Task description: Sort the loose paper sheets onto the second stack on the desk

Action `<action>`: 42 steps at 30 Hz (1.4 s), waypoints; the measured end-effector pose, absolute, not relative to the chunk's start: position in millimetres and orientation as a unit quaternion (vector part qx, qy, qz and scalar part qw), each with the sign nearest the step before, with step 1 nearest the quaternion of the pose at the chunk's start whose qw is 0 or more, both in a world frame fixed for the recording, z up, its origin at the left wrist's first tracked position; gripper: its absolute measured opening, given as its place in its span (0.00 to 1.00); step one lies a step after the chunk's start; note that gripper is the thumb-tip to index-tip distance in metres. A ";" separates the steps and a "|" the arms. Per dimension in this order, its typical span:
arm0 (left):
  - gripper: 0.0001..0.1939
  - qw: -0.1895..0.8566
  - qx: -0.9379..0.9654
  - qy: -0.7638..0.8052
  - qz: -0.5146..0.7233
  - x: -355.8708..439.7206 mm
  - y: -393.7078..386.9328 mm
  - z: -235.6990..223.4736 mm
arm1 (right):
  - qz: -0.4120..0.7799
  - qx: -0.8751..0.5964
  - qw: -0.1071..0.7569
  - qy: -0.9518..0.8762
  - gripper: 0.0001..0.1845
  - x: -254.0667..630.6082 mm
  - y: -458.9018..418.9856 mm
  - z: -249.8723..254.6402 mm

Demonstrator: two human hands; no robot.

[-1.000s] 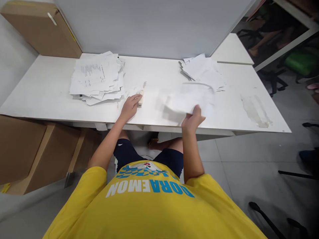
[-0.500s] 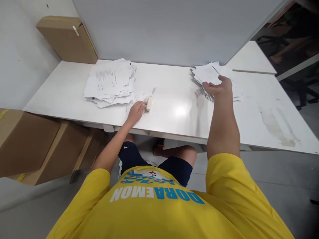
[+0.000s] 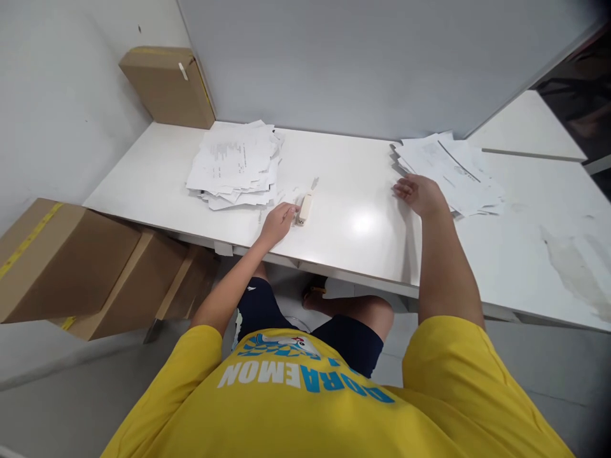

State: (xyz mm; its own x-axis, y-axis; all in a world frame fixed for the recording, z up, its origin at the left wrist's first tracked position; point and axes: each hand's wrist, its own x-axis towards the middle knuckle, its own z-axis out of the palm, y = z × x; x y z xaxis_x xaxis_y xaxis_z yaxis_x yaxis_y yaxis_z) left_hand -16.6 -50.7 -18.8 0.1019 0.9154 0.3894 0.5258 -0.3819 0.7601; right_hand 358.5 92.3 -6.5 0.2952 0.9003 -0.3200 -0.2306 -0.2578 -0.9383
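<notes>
A small cream stapler [image 3: 304, 209] lies on the white table near its front edge. My left hand [image 3: 279, 224] rests just left of it, fingers loosely bent, the fingertips at its side without gripping it. On the right, a spread pile of printed papers [image 3: 453, 168] sits by the partition. My right hand [image 3: 422, 194] hovers at the near left edge of that pile, its fingers slightly curled and holding nothing. A thicker stack of printed sheets [image 3: 233, 159] lies on the left part of the table, beyond my left hand.
A cardboard box [image 3: 167, 89] stands in the back left corner against the grey partition [image 3: 363, 63]. More cardboard boxes [image 3: 95, 267] are below the table's left end. A second white tabletop [image 3: 529, 130] adjoins at the back right.
My right hand carried a paper to the right pile, let it go and has drawn back slightly. My left hand has slipped off the stapler to its left side. The view has shifted right.
</notes>
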 end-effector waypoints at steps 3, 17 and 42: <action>0.21 0.222 0.708 0.519 0.425 -18.6 -51.6 -19.0 | 0.516 -0.571 0.569 -0.288 0.08 358.4 105.2 -11.9; 0.23 0.171 0.662 0.537 0.493 -26.0 -49.1 -15.1 | 0.358 -0.560 0.675 -0.321 0.09 342.3 116.1 -46.5; 0.17 -0.006 0.713 0.628 0.311 -79.0 -127.1 14.0 | 0.754 -0.336 0.416 -0.382 0.23 94.6 -150.3 -7.7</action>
